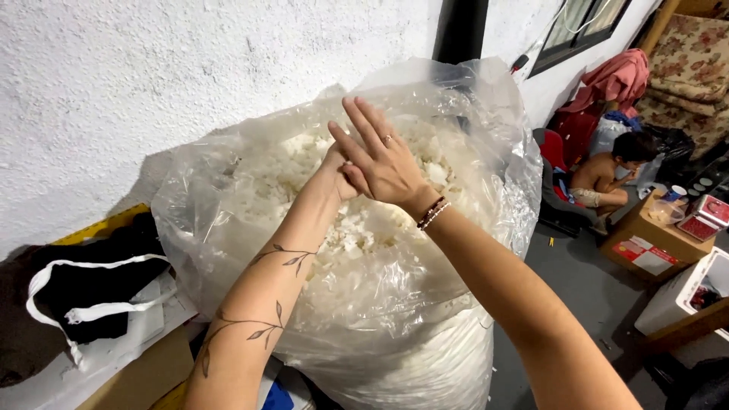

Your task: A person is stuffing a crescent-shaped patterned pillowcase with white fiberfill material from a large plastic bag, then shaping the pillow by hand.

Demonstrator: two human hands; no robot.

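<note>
A big clear plastic bag (486,152) stands open against the wall, filled with white shredded foam pieces (364,228). Both my hands hover over its open top. My right hand (383,163), with a ring and beaded bracelets at the wrist, has its fingers stretched out flat and lies across my left hand. My left hand (332,168) is mostly hidden behind the right one; only its wrist and edge show. Neither hand visibly holds anything, and the palms seem pressed together.
A black bag with white straps (76,296) lies on cardboard (144,372) at the left. At the right a child (607,178) sits on the floor near a cardboard box (653,247), a white crate (680,296), pink cloth (615,76) and a floral sofa (691,61).
</note>
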